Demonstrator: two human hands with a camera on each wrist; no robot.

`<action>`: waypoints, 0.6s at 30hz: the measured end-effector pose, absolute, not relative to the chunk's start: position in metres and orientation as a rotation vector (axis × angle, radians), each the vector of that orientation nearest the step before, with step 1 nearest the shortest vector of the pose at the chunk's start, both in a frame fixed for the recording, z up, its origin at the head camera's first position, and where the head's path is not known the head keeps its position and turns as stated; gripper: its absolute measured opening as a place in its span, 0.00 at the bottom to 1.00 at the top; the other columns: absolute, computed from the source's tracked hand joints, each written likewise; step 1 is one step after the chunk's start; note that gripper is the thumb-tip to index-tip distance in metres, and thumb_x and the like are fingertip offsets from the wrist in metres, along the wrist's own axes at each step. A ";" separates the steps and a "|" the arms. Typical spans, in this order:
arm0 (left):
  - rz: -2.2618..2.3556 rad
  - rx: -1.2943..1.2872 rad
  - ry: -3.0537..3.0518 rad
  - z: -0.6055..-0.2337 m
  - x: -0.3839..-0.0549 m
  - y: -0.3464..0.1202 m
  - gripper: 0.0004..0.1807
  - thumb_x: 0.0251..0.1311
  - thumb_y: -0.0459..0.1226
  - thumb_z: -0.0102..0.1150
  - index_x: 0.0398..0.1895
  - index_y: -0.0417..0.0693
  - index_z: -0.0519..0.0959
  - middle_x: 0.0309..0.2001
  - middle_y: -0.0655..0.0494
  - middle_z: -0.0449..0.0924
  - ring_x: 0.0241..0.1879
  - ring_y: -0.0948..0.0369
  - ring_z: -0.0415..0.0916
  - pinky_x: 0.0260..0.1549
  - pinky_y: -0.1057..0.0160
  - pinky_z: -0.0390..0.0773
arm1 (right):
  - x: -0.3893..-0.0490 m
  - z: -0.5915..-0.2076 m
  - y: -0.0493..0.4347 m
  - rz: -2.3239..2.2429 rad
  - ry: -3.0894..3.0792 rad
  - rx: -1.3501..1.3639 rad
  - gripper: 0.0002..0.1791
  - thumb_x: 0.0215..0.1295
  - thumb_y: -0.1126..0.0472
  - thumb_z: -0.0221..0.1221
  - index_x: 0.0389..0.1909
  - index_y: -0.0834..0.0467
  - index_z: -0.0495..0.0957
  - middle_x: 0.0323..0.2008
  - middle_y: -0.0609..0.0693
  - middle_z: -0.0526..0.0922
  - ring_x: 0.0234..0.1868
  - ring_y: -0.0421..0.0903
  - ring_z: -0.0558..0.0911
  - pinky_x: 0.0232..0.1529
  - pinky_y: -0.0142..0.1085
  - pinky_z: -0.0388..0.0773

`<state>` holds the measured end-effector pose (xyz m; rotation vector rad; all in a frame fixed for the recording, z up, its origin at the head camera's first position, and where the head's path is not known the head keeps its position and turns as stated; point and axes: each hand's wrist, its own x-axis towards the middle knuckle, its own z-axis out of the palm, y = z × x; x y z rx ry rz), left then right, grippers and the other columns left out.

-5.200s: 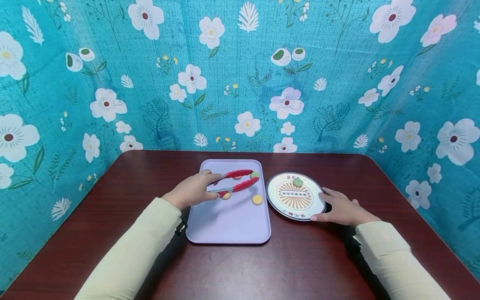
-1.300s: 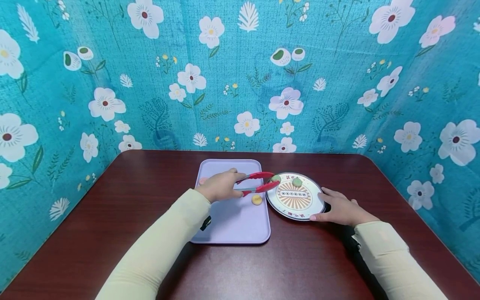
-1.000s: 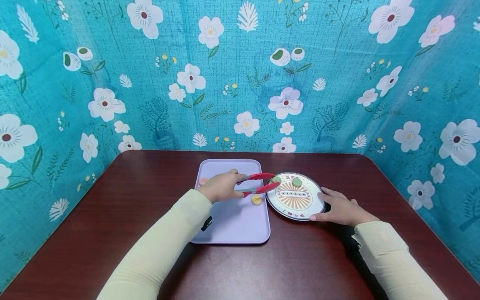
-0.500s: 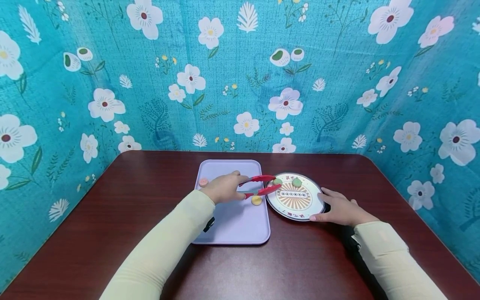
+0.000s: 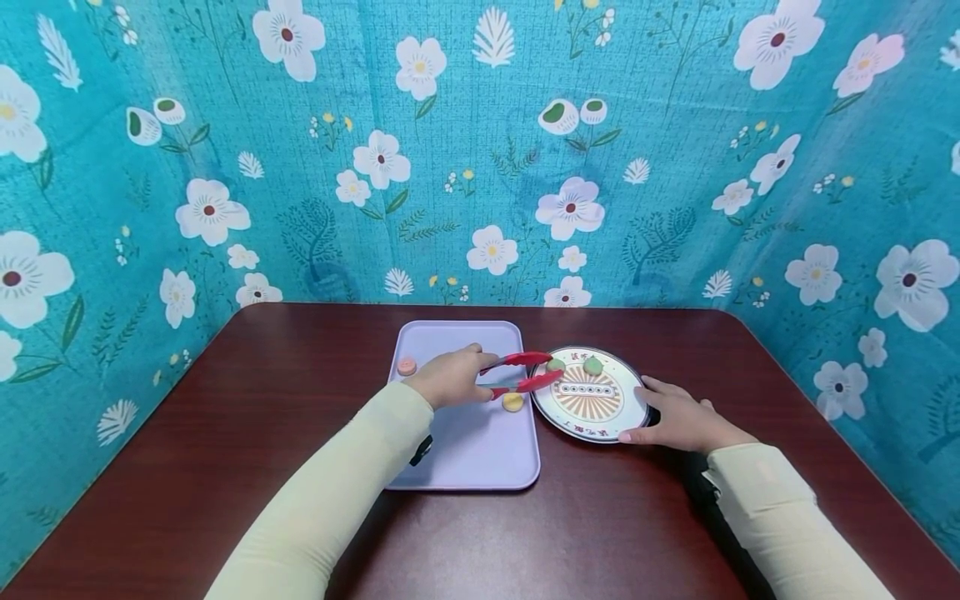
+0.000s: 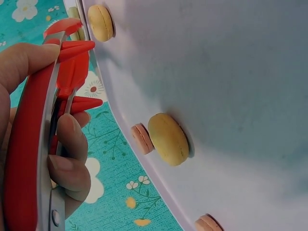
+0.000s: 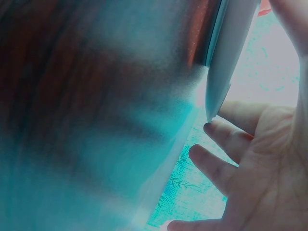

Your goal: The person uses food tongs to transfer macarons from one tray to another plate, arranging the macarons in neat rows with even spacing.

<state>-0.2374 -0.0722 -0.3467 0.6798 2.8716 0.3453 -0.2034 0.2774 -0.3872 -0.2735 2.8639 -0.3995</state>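
Observation:
My left hand (image 5: 452, 377) grips red-handled tongs (image 5: 534, 382), whose red tips stand apart on either side of a green macaron (image 5: 556, 365) at the plate's left part. Beside it on the white patterned plate (image 5: 558, 412) lies another green macaron (image 5: 593, 366). With its thumb and a finger, my right hand (image 5: 681, 417) touches the plate's right rim; the right wrist view shows its fingers spread and fairly straight. On the lilac tray (image 5: 480, 467) are a yellow macaron (image 5: 513, 402) and a pink macaron (image 5: 407, 366). The left wrist view shows a larger yellow macaron (image 6: 168, 139) beside another pink one.
Tray and plate stand side by side on a dark red-brown table (image 5: 600, 533). A blue floral cloth (image 5: 480, 183) hangs behind and along both sides of the table. The left forearm reaches across the tray's left front part.
My left hand has moved right from over the tray, bringing the green macaron in the tongs to the plate. The tongs' tips have since spread slightly. The right hand stays at the rim.

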 end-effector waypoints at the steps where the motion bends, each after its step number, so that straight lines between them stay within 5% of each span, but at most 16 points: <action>1: 0.348 0.677 2.870 -0.347 -0.237 -0.072 0.35 0.56 0.48 0.66 0.68 0.57 0.69 0.52 0.55 0.74 0.38 0.61 0.73 0.42 0.61 0.78 | -0.203 -0.387 0.277 -0.400 2.865 -0.277 0.63 0.42 0.26 0.63 0.69 0.67 0.60 0.70 0.70 0.54 0.67 0.71 0.54 0.54 0.79 0.45; 18: 0.356 0.642 2.872 -0.341 -0.238 -0.065 0.35 0.56 0.47 0.66 0.68 0.57 0.69 0.52 0.54 0.74 0.38 0.61 0.73 0.42 0.61 0.78 | -0.203 -0.387 0.278 -0.397 2.866 -0.285 0.62 0.43 0.27 0.64 0.69 0.67 0.60 0.70 0.70 0.55 0.67 0.71 0.54 0.53 0.79 0.45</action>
